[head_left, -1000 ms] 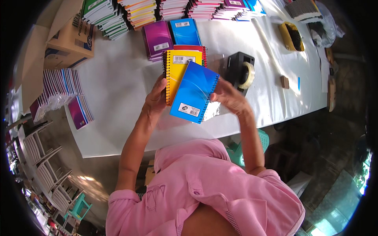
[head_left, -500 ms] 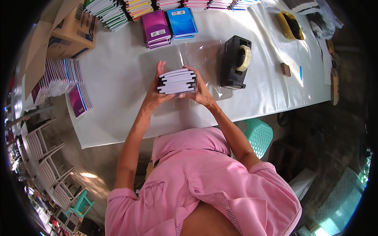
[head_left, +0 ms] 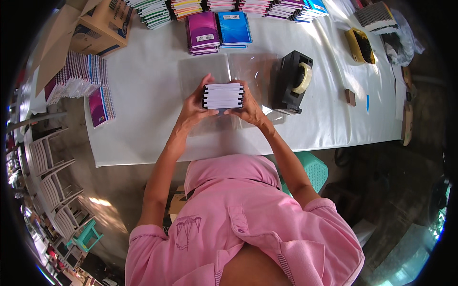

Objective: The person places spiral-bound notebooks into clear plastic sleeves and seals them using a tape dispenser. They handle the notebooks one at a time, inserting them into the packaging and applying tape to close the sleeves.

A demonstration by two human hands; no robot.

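Observation:
Between my two hands stands a small stack of notebooks [head_left: 223, 97], its white page edges and dark binding coils facing up. My left hand [head_left: 194, 106] grips the stack's left side, thumb along the near edge and a finger sticking out beyond the far corner. On the right side my right hand [head_left: 248, 106] is wrapped around it, thumb at the near edge. Clear plastic film [head_left: 205, 70] lies flat on the table beneath and around the stack. Right of my right hand is a black tape dispenser [head_left: 286, 90] with a roll of clear tape [head_left: 305, 78].
Purple notebooks [head_left: 202, 28] and blue notebooks [head_left: 234, 27] lie stacked beyond the film, with more piles behind. Wrapped notebooks [head_left: 78, 78] and a cardboard box [head_left: 102, 28] are at left. A yellow container [head_left: 355, 45] and a small brown block [head_left: 350, 97] sit at right.
The notebooks have become more evenly aligned between my hands. Both hands keep hold of the stack. The whole view has shifted slightly.

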